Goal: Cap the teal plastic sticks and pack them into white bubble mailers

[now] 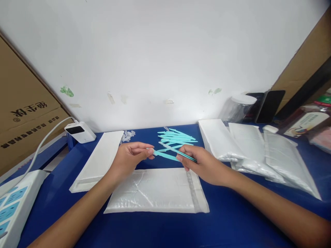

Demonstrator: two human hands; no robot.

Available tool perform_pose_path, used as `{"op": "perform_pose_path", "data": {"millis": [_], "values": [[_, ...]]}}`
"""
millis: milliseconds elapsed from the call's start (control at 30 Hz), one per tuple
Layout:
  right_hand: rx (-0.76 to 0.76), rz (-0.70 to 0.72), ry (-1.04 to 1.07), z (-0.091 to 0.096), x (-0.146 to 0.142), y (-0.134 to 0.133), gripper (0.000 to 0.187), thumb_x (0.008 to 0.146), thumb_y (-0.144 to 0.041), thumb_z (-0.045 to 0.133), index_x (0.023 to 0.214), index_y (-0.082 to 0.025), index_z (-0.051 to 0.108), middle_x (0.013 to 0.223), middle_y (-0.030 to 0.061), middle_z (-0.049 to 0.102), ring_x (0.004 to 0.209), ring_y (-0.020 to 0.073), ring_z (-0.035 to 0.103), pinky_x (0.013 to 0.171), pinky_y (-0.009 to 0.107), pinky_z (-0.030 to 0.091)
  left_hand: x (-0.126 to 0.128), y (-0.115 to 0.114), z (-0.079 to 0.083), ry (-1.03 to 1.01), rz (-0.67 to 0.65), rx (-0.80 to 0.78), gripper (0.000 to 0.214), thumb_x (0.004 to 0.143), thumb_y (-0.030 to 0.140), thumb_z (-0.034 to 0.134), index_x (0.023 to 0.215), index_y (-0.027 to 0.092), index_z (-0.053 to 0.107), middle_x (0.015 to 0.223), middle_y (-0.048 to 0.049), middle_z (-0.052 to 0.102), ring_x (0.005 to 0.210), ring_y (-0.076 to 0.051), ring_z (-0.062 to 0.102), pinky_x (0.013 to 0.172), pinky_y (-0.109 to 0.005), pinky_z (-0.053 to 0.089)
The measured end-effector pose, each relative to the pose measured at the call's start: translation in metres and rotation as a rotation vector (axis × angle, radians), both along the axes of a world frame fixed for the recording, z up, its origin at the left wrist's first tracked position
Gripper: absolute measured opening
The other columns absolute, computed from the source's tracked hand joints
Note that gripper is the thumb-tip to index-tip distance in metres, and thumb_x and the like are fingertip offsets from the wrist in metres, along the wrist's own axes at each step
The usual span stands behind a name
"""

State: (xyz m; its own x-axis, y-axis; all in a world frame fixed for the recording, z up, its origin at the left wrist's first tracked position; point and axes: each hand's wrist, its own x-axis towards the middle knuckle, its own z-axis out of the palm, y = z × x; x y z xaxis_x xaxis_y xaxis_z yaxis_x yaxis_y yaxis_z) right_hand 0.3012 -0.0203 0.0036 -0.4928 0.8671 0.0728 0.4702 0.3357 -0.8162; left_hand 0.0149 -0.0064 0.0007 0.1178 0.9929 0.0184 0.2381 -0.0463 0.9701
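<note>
My left hand (130, 156) pinches one end of a thin turquoise strip (165, 155) above the blue table (160, 227). My right hand (200, 163) is closed round the strip's other end and holds a second turquoise strip (188, 157) along its fingers. A loose pile of turquoise strips (174, 137) lies just behind both hands. A white bubble mailer (155, 191) lies flat directly under the hands, its flap end to the right.
A stack of white mailers (97, 162) lies left; more mailers (253, 151) fan out on the right. A white power bank (80, 132) and power strip (12, 203) sit far left. Cardboard boxes (20, 113), a clear jar (239, 106) and a phone (270, 105) line the edges.
</note>
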Motion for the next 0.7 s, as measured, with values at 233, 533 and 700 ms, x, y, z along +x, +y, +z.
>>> {"op": "perform_pose_path", "data": {"millis": [233,533,700], "values": [[0.014,0.203,-0.131,-0.006,0.001,-0.002,0.036,0.106,-0.052,0.056,0.085,-0.023,0.053,0.067,-0.006,0.049,0.057,0.0122,0.044,0.053,0.028,0.03,0.017,-0.014,0.0,0.116,-0.111,-0.024,0.034,0.08,0.052,0.087,0.095,0.022,0.085,0.082,-0.0058,0.083,0.08,-0.024,0.078,0.074,-0.031,0.058],[0.195,0.038,-0.224,-0.019,0.005,0.017,0.028,0.113,-0.034,0.039,0.112,-0.021,0.064,0.096,0.0051,0.074,0.08,0.0203,0.067,0.068,0.031,0.041,-0.044,0.005,0.025,0.857,0.05,0.409,0.071,0.091,0.066,0.068,0.153,0.032,0.056,0.126,-0.0055,0.079,0.094,-0.031,0.075,0.083,-0.04,0.053],[0.275,-0.089,-0.434,-0.026,0.004,0.029,0.036,0.109,-0.033,0.051,0.141,-0.021,0.059,0.068,-0.0003,0.066,0.061,0.0211,0.061,0.06,0.031,0.035,-0.117,0.034,0.022,1.292,0.049,0.203,0.044,0.091,0.047,0.063,0.125,0.023,0.076,0.107,-0.012,0.081,0.1,-0.039,0.073,0.077,-0.043,0.049]]}}
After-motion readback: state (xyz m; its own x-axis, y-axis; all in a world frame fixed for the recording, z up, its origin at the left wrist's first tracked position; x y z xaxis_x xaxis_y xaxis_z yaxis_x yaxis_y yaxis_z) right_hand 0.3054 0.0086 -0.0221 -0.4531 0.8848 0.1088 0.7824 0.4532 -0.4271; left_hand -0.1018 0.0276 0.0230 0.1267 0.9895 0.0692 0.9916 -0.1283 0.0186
